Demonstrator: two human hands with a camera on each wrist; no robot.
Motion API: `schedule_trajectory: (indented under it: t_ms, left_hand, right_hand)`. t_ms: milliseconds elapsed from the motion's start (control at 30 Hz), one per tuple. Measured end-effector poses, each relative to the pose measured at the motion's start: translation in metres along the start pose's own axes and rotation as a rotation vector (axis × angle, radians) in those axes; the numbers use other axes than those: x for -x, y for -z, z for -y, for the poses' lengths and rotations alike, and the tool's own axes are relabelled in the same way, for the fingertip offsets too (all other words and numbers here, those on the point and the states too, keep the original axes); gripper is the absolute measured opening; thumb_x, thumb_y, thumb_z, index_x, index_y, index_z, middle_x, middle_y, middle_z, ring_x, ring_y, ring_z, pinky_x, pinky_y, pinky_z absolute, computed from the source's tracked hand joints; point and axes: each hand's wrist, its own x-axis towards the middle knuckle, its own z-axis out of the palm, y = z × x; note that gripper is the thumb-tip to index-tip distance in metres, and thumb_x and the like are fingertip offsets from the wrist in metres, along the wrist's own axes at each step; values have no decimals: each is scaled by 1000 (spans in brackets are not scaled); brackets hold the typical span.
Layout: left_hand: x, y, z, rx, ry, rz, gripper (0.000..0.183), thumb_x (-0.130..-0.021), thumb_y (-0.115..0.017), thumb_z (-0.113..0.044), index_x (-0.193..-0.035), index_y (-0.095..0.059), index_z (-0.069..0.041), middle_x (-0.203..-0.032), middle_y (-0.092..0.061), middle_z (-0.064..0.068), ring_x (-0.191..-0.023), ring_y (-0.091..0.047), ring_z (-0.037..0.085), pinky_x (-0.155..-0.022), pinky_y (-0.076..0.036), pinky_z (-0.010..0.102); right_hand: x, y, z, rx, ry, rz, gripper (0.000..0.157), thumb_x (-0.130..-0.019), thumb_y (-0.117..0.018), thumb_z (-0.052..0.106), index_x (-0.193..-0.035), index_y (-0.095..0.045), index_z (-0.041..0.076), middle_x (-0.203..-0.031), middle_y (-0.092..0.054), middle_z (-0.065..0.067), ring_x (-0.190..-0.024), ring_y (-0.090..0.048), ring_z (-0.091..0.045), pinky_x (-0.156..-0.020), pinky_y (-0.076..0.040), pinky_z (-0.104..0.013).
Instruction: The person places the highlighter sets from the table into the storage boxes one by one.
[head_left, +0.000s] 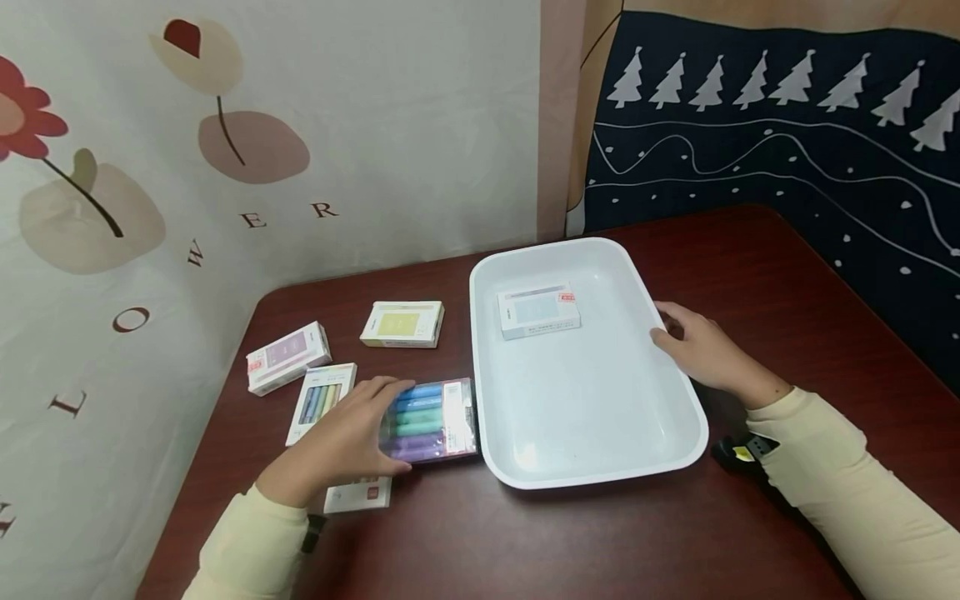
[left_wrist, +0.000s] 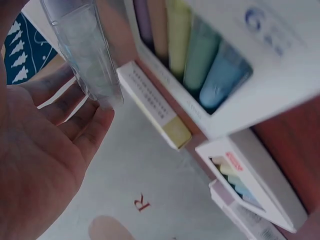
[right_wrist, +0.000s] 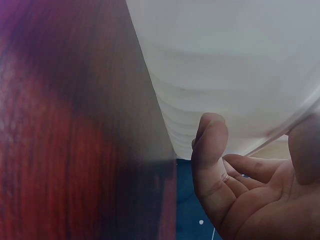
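Note:
My left hand (head_left: 341, 442) holds a clear pack of markers (head_left: 423, 422), thumb on the near side and fingers on the far side. Blue, green and purple barrels show through its plastic. In the left wrist view the fingers lie against the end of this clear pack (left_wrist: 90, 55). My right hand (head_left: 701, 346) grips the right rim of a white tray (head_left: 585, 417), the thumb over the edge. From the right wrist view, curled fingers (right_wrist: 210, 145) sit below the rim along the tray's outer wall (right_wrist: 225, 65). A white box with a pale blue panel (head_left: 537, 310) lies inside the tray, toward its back left.
Left of the tray lie a yellow-panelled box (head_left: 402, 324), a purple-panelled box (head_left: 288, 358) and a windowed box of pastel markers (head_left: 321, 398). Another white box (head_left: 358, 496) is partly hidden under my left hand. A black object (head_left: 738, 454) lies by my right sleeve.

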Motion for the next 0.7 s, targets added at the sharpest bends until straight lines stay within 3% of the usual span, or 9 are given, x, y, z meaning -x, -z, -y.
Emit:
schedule_trajectory:
  t_ms: [267, 700]
  left_hand:
    - [2, 13, 5, -26, -7, -46, 109, -55, -97, -42, -145, -47, -5, -134, -56, 14, -122, -54, 34, -103, -46, 57]
    - [0, 28, 5, 3, 6, -75, 105, -58, -96, -41, -144, -46, -5, -131, -55, 15, -115, -53, 30, -97, -50, 54]
  right_hand:
    - [0, 0, -1, -6, 2, -1, 51, -104, -47, 18, -151, -36, -1, -113, -59, -26, -84, -69, -27, -65, -60, -38]
    - [0, 0, -2, -1, -7, -1, 51, -104, -47, 19, -151, -36, 1, -114, -59, -25, -86, -68, -28, -66, -60, -39]
